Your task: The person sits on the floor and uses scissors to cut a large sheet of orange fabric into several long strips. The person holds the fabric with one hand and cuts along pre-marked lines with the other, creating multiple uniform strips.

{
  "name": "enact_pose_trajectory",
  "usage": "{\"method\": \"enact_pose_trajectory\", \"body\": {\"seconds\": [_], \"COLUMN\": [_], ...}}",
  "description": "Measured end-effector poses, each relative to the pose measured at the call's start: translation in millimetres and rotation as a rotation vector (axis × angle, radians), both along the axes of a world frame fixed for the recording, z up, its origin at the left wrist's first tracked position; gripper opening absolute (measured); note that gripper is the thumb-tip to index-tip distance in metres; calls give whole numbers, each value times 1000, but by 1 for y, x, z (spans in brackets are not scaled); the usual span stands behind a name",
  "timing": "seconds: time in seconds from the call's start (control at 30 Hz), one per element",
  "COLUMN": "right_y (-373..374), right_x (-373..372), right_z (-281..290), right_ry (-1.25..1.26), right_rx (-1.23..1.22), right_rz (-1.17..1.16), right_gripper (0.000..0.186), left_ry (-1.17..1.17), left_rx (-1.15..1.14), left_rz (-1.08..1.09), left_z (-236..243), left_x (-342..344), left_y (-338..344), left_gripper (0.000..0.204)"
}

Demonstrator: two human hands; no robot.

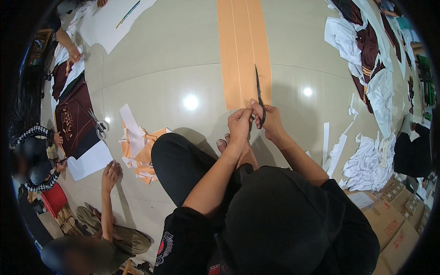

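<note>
A long orange sheet (231,68) with thin pale lengthwise lines lies on the floor before me. My right hand (271,123) is wrapped round the handles of black scissors (258,86), whose blades point away from me over the sheet's right part. Close beside it, my left hand (240,126) is closed in a pinch just below the sheet's near edge. What its fingers hold, if anything, is hidden. The two hands nearly touch at the fingertips.
Orange and white offcuts (137,149) lie by my left knee. Farther left, co-workers sit around maroon fabric (73,114), grey-handled scissors (100,126) and a white sheet (91,160). White scraps (366,160) and cardboard boxes (389,213) are at right.
</note>
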State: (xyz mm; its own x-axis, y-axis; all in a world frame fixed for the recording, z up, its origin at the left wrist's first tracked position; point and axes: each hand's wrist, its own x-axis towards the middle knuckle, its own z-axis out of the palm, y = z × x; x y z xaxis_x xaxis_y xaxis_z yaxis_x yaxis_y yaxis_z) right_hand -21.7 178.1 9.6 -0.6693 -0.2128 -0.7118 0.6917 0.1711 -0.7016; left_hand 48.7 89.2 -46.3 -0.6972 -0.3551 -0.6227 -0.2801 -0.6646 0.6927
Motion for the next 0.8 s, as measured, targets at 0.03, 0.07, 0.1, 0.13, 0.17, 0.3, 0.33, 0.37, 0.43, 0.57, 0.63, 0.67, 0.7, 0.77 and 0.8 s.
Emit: {"method": "enact_pose_trajectory", "body": {"seconds": [0.03, 0.07, 0.1, 0.13, 0.17, 0.3, 0.33, 0.37, 0.43, 0.57, 0.63, 0.67, 0.7, 0.77, 0.8], "right_y": [-1, -1, -2, -2, -2, -6, -7, -8, -10, -12, -13, -13, -12, -13, -13], "right_x": [-1, -2, -4, -7, -11, -22, -24, -25, -27, -29, -30, -30, -30, -31, -32], "right_z": [1, 3, 4, 5, 5, 2, 1, 1, 1, 1, 2, 2, 2, 2, 2], "right_ry": [-5, -9, -14, -17, -19, 12, 10, 7, 6, 8, 11, 13, 16, 13, 11], "right_rx": [11, 22, 33, 32, 31, 15, 17, 18, 20, 24, 25, 25, 25, 32, 35], "right_rz": [0, 0, 1, 5, 10, 19, 20, 21, 19, 21, 26, 28, 30, 32, 34], "right_gripper": [48, 50, 51, 51, 51, 53, 52, 50, 49, 50, 50, 50, 50, 50, 50], "left_ry": [-11, -22, -34, -63, -93, -128, -129, -130, -128, -114, -112, -115, -118, -118, -119], "left_rx": [-14, -28, -42, -46, -50, -58, -65, -73, -73, -58, -58, -59, -59, -51, -46], "left_rz": [2, 5, 8, 6, 4, -29, -25, -21, -11, 3, 3, 1, -1, 7, 11], "left_z": [1, 3, 4, 10, 16, 27, 27, 27, 30, 32, 32, 33, 33, 33, 33], "left_x": [-1, -1, -1, -2, -3, -2, -2, -2, -3, -2, -2, -2, -2, -3, -3], "left_y": [0, 1, 1, 0, -1, -5, -5, -5, -5, -5, -5, -5, -5, -4, -4], "left_gripper": [30, 30, 30, 30, 29, 29, 29, 30, 30, 31, 31, 31, 30, 30, 30]}}
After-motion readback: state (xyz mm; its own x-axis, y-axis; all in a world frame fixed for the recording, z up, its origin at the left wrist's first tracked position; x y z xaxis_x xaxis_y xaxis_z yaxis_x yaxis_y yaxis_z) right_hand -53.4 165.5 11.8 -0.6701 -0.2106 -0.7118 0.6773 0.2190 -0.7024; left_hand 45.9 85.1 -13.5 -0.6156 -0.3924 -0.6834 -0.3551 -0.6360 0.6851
